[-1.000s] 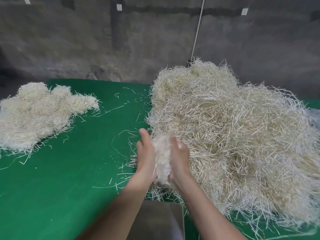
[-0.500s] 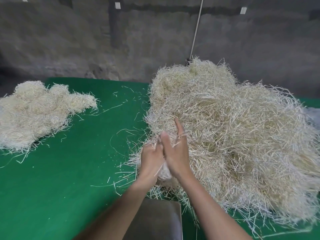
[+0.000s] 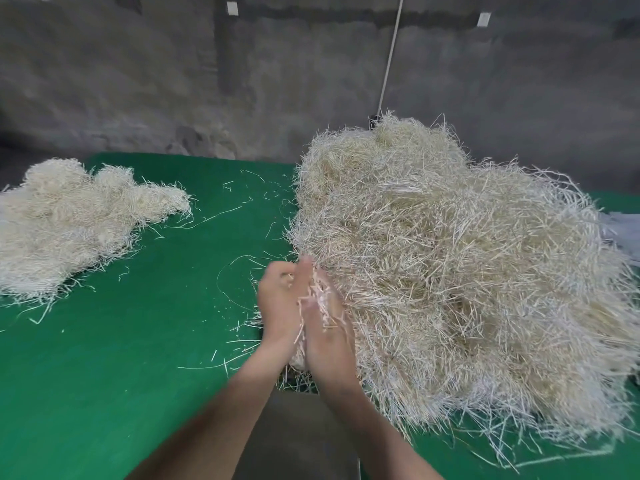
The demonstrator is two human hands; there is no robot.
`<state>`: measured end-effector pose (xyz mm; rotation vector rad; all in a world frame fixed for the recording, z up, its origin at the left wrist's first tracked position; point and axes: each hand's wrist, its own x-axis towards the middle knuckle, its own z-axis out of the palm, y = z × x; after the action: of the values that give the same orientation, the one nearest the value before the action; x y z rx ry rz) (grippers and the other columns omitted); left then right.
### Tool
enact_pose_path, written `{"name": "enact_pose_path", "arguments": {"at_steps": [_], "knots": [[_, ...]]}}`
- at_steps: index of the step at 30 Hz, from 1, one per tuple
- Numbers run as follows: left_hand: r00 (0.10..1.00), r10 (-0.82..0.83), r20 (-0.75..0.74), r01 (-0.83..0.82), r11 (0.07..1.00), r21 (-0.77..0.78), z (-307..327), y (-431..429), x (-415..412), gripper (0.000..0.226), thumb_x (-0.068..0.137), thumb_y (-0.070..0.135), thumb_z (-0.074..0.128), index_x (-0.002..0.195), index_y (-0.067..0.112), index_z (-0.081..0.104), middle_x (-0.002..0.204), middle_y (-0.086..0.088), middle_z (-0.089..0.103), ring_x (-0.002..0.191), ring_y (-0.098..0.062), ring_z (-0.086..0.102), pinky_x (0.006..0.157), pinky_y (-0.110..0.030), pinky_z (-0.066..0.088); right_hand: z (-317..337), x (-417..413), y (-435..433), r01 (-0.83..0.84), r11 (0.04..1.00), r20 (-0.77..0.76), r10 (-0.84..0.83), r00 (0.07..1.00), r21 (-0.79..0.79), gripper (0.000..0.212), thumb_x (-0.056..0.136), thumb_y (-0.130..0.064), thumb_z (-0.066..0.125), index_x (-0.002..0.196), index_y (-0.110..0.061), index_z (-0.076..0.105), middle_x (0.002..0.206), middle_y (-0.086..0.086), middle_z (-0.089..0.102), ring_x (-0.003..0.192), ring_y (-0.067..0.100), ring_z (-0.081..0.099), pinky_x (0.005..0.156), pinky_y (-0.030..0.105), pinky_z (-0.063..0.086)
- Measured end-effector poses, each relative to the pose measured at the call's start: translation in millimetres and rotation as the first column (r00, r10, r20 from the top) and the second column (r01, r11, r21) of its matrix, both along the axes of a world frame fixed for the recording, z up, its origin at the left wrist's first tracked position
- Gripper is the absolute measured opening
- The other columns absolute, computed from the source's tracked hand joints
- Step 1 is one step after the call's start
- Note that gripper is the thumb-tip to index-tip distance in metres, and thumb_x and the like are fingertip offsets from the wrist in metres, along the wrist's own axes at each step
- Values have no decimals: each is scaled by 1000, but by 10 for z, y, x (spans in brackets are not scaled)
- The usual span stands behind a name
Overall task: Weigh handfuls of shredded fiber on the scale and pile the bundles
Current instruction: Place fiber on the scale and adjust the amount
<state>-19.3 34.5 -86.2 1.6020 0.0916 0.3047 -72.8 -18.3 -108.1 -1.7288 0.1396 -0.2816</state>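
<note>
A big heap of pale shredded fiber [image 3: 450, 265] covers the right half of the green table [image 3: 104, 375]. At its near left edge my left hand [image 3: 278, 306] and my right hand [image 3: 330, 327] press palm to palm around a handful of fiber [image 3: 320, 299]; short strands stick out between the fingers and below the wrists. A lower pile of fiber bundles [image 3: 65, 223] lies at the far left of the table. The grey metal scale pan [image 3: 294, 441] shows between my forearms at the bottom, mostly hidden by them.
Loose strands are scattered over the green surface between the two piles. A rough grey wall [image 3: 173, 81] rises behind the table, with a white cord [image 3: 389, 60] running down it to the heap. Something white [image 3: 623, 233] lies at the right edge.
My hands have kept rubbing the handful between the palms: the right hand slid back toward me and the left slid forward. Both piles stayed put.
</note>
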Motion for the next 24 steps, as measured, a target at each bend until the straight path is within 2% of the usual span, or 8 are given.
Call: {"name": "enact_pose_path", "arguments": {"at_steps": [2, 5, 9, 12, 15, 18, 22, 24], "knots": [[984, -15, -177, -19, 982, -187, 24, 50, 5, 40, 88, 57, 48, 84, 17, 52, 80, -15, 58, 72, -23, 60, 69, -20, 46, -44, 19, -46, 76, 997, 14, -76, 997, 21, 13, 96, -39, 47, 96, -51, 45, 90, -34, 48, 81, -35, 44, 73, -3, 41], [731, -550, -404, 101, 673, -733, -68, 96, -153, 88, 72, 83, 35, 126, 16, 50, 125, -15, 61, 107, -31, 61, 99, -54, 41, 1, 192, -314, 253, 945, -98, -237, 967, 206, 15, 97, -29, 46, 82, -28, 45, 59, -10, 45, 41, -8, 54, 40, 16, 47], [792, -433, -430, 110, 794, -597, -189, -32, -308, 86, 70, 53, 65, 145, 26, 32, 152, -9, 31, 134, -31, 39, 107, -56, 34, -110, 99, -331, 204, 974, -75, -197, 978, 95, 35, 97, -25, 47, 131, -29, 38, 77, -6, 45, 57, 8, 44, 60, 24, 40], [917, -182, -354, 10, 900, -435, -125, 55, -161, 70, 80, 34, 71, 141, 18, 41, 144, -7, 45, 131, -25, 43, 111, -46, 30, -136, -136, -303, 111, 994, 75, -110, 991, -7, 22, 81, -34, 53, 103, -30, 51, 100, -6, 55, 88, 15, 57, 75, 32, 46], [922, -246, -300, 195, 962, -192, -154, 26, -232, 78, 78, 40, 72, 143, 19, 36, 149, -1, 38, 126, -12, 40, 104, -33, 28, 73, -19, -416, 167, 986, 149, -165, 975, -3, 26, 88, -50, 45, 102, -28, 46, 99, -13, 51, 90, -5, 50, 75, 18, 39], [887, -337, -317, 280, 936, -212, -105, -61, -314, 83, 71, 54, 72, 139, 17, 43, 138, 2, 50, 113, -7, 48, 92, -26, 34, 185, 83, -427, 215, 976, 166, -209, 964, -21, 22, 99, -38, 37, 101, -23, 53, 89, 3, 59, 73, 14, 53, 62, 24, 44], [971, -164, -172, 91, 925, -370, -16, -44, -244, 41, 86, 44, 58, 73, 6, 64, 56, 1, 61, 49, -15, 58, 43, -17, 42, 73, 20, -95, 193, 963, 201, -155, 967, -188, 24, 94, -51, 31, 80, -39, 46, 59, -8, 49, 45, 3, 41, 43, 18, 33], [966, -117, -229, 17, 918, -396, -25, -97, -314, 37, 90, 47, 51, 75, 15, 62, 60, 6, 59, 53, -9, 56, 48, -16, 44, 132, 145, -193, 179, 962, 183, -142, 973, -206, 27, 98, -34, 39, 76, -26, 50, 58, -7, 47, 45, 3, 36, 47, 24, 32]]}}
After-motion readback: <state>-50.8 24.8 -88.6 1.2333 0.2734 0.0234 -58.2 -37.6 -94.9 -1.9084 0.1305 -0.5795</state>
